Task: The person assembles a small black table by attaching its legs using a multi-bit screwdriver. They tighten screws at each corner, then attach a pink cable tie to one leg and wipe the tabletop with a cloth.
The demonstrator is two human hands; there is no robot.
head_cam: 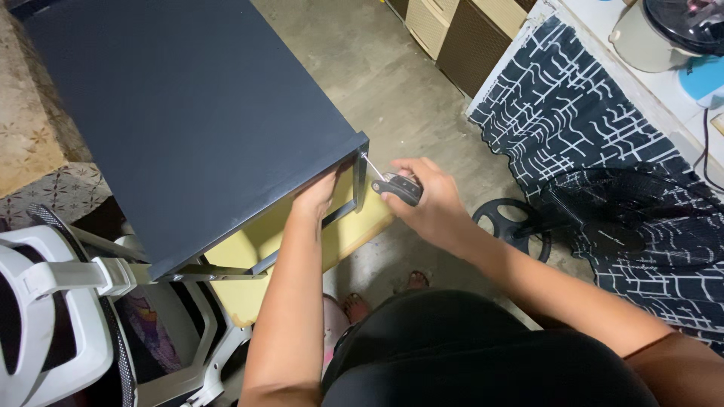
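Assembly seems unfinished: right hand (431, 205) clamps a screwdriver (392, 183) at the dark table (188, 113)'s corner frame (360, 179), left hand (320, 194) gripping beneath.

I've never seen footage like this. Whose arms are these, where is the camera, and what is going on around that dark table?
There is no machine here: the arms belong to a person, and the single camera sits on that person's head, looking down past their dark shirt at their own hands. The right hand grips a screwdriver with a black handle; its thin metal tip points at the corner of a dark tabletop. The left hand reaches under that corner, by the metal frame beneath the top. A yellow panel shows below the table. To the left stands a white office chair. To the right a black electric fan stands on the concrete floor, in front of a black and white patterned cloth.
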